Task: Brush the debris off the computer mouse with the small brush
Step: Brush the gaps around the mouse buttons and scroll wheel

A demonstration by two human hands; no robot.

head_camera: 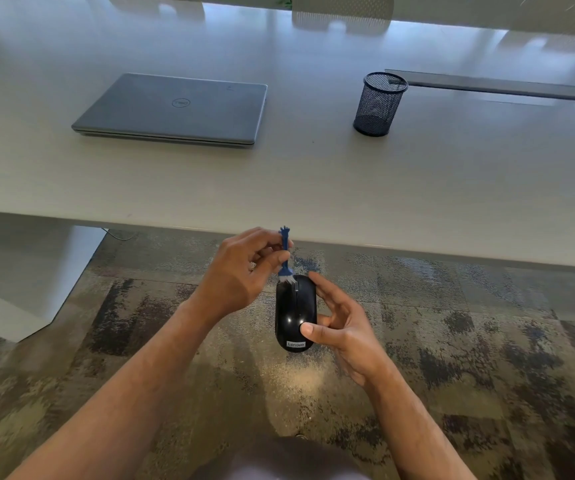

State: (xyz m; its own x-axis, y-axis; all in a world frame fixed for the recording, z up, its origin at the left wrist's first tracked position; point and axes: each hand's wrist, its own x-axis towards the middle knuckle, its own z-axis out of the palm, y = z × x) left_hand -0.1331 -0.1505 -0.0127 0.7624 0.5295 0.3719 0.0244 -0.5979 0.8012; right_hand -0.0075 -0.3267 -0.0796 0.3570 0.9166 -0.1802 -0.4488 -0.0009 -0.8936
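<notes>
A glossy black computer mouse [293, 306] with a white Lenovo label is held in the air over the carpet, in front of the table's near edge. My right hand [339, 329] grips it from the right side, thumb on its back end and fingers along its far side. My left hand [241, 273] pinches the small blue brush [284, 252] by its thin handle. The brush points down, and its pale bristles touch the front of the mouse near the scroll wheel. No debris is visible at this size.
A white table [279, 188] spans the view ahead. On it lie a shut grey laptop [175, 109] at the left and a black mesh pen cup [379, 103] at the right. A cable slot [487, 84] runs behind the cup. Patterned carpet [487, 341] lies below.
</notes>
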